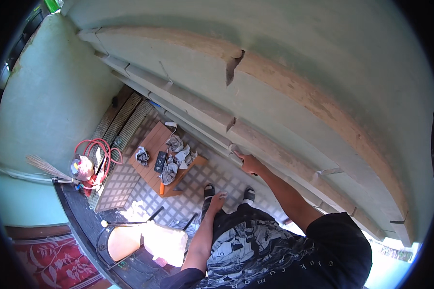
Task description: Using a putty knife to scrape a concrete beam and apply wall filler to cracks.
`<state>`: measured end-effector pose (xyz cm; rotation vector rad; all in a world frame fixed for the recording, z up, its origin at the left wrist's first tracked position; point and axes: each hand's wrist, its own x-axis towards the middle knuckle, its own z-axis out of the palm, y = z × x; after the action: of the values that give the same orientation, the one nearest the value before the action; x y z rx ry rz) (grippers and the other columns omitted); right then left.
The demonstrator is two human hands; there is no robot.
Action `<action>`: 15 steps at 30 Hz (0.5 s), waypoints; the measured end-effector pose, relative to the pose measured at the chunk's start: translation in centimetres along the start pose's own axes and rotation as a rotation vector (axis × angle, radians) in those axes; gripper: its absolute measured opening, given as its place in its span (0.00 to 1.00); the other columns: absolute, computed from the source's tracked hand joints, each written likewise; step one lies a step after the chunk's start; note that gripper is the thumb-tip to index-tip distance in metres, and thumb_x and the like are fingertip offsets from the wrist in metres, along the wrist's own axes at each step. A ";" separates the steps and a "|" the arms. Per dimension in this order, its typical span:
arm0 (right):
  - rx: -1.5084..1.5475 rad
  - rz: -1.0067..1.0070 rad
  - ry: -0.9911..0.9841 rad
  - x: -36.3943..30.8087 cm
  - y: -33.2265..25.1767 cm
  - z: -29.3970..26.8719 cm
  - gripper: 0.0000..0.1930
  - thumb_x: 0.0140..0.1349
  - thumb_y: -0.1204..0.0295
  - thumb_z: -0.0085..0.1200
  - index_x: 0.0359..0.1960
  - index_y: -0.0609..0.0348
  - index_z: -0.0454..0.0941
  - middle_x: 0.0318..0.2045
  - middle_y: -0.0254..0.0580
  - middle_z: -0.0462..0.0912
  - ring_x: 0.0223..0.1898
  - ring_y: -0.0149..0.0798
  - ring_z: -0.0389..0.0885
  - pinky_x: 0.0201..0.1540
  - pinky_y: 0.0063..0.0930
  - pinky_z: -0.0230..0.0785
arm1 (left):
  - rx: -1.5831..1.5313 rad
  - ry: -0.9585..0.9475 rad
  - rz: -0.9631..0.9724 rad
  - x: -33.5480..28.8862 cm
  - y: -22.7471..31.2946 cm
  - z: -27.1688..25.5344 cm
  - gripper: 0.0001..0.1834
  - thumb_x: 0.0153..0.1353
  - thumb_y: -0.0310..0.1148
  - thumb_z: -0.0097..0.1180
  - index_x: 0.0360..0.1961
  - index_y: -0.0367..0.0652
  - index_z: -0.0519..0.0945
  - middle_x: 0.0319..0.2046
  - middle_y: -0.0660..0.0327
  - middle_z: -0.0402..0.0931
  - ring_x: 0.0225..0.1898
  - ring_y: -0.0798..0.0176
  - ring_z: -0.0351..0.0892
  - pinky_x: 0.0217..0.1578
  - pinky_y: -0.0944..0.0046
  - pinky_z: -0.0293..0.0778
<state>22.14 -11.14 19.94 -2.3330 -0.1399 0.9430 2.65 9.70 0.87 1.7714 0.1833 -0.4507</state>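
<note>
My right hand (248, 164) reaches to the lowest long wall ledge (208, 136). Its index finger is stretched out and touches a pale, rough patch (233, 148) at a joint there. The other fingers look curled, and I see no tool in them. Low in front of my body is my left hand (218, 201), its fingers curled around a small whitish bit that is too small to name. Above the lowest ledge run a middle ledge (197, 102) and a thick, pale brown upper ledge (294, 82), both with broken gaps.
A small wooden table (152, 144) carries crumpled newspaper (169, 172), a dark case (160, 162) and an orange-handled tool (162, 189). A red hose (115, 151) lies coiled at the left near a broom (46, 166). A sunlit chair (125, 242) stands at lower left.
</note>
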 end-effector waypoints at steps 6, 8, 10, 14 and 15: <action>0.107 -0.029 0.094 0.0 0.5 0.1 0.40 0.47 0.81 0.41 0.65 0.30 0.56 0.30 0.57 0.80 0.29 0.53 0.80 0.33 0.42 0.73 | 0.139 -0.010 0.066 1.7 1.5 -0.8 0.21 0.51 0.25 0.46 0.48 0.38 0.74 0.44 0.52 0.77 0.47 0.52 0.76 0.49 0.61 0.70; 0.043 -0.108 0.241 -0.6 1.7 2.5 0.39 0.48 0.80 0.42 0.64 0.30 0.56 0.30 0.58 0.79 0.29 0.55 0.80 0.33 0.44 0.73 | 0.198 -0.034 0.121 2.7 3.7 -1.5 0.23 0.49 0.25 0.47 0.51 0.38 0.72 0.49 0.51 0.74 0.50 0.50 0.73 0.51 0.60 0.68; 0.010 -0.146 0.422 -3.0 4.0 5.4 0.37 0.49 0.78 0.44 0.64 0.31 0.57 0.29 0.59 0.79 0.30 0.59 0.78 0.34 0.46 0.72 | 0.721 0.171 0.462 3.6 11.7 -0.3 0.33 0.48 0.23 0.50 0.61 0.41 0.62 0.60 0.50 0.60 0.59 0.50 0.62 0.57 0.57 0.61; 0.137 -0.055 0.359 -10.2 4.1 9.2 0.37 0.48 0.77 0.45 0.64 0.32 0.57 0.26 0.58 0.78 0.29 0.60 0.77 0.34 0.49 0.69 | 0.877 0.141 0.556 6.1 19.4 -0.2 0.40 0.47 0.23 0.50 0.65 0.46 0.54 0.66 0.51 0.49 0.65 0.48 0.52 0.59 0.53 0.57; 0.176 -0.032 0.449 -11.6 5.0 10.7 0.37 0.48 0.77 0.45 0.64 0.33 0.58 0.25 0.58 0.78 0.28 0.60 0.77 0.34 0.49 0.69 | 1.018 0.116 0.659 6.8 21.0 0.1 0.41 0.48 0.24 0.51 0.66 0.46 0.53 0.66 0.53 0.49 0.65 0.49 0.52 0.59 0.53 0.58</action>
<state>5.87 -13.42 18.00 -2.3052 0.0851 0.3802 16.33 3.57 17.11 2.6845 -0.6545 0.0892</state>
